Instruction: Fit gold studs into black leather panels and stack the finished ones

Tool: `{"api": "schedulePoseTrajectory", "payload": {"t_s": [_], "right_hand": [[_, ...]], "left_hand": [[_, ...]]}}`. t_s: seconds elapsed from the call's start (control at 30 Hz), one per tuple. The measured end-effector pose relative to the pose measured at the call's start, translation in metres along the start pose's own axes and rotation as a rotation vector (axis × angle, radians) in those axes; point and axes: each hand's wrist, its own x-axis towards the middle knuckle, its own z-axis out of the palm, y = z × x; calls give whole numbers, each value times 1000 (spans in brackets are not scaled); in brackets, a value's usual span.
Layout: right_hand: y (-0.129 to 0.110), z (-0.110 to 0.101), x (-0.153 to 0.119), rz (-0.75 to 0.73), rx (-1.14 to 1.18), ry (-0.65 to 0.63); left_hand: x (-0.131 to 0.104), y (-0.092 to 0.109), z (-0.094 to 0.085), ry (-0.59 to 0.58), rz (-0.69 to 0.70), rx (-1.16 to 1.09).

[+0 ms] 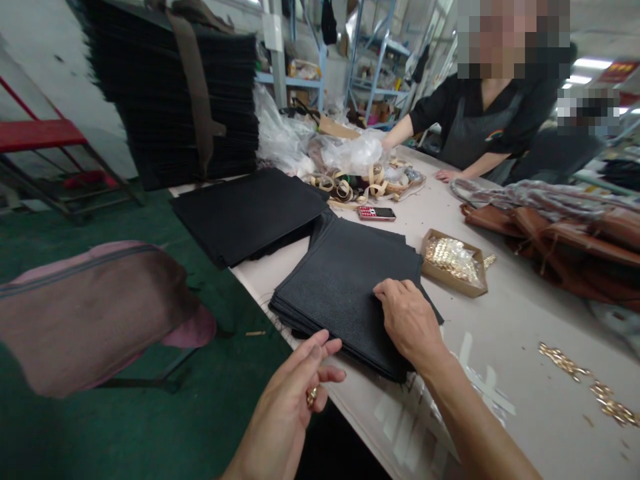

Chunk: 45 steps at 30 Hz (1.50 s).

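Observation:
My right hand (407,317) rests on the top sheet of a stack of black, grained leather-like pieces (330,280), its fingers curled down against the surface. Whether those fingers pinch anything is hidden from this side. At the stack's near edge is my left hand (300,380), with its fingers apart and the upper ones stretched toward the sheets. Something small and gold (312,398) shows at one of its lower fingers; a ring or a loose link, I cannot tell. Behind the stack lies another pile of black sheets (250,210), overhanging the table's left edge.
On the table (505,307) are a cardboard box (475,288) of gold chain pieces, loose gold chains (565,360), a red phone (377,213) and brown bags (555,233). A tall black stack (230,100) stands behind. A co-worker (480,127) reaches into clutter opposite; a covered chair (100,307) is left.

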Motion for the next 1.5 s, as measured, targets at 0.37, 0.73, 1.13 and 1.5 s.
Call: {"api": "schedulePoseTrajectory", "payload": {"t_s": [0.37,0.73,1.13,1.5], "right_hand": [[-20,-24,-114,163,633,-168],[-32,-51,-160,800,1254,-59],[-31,-61,-176,691,973,-149],[-5,-32,-209,738,932,5]], "left_hand": [[-8,-27,2,-64,-12,216],[-25,-49,10,-414,-372,205],[-31,-62,13,-433,-437,256],[-30,-63,28,-742,-86,481]]}}
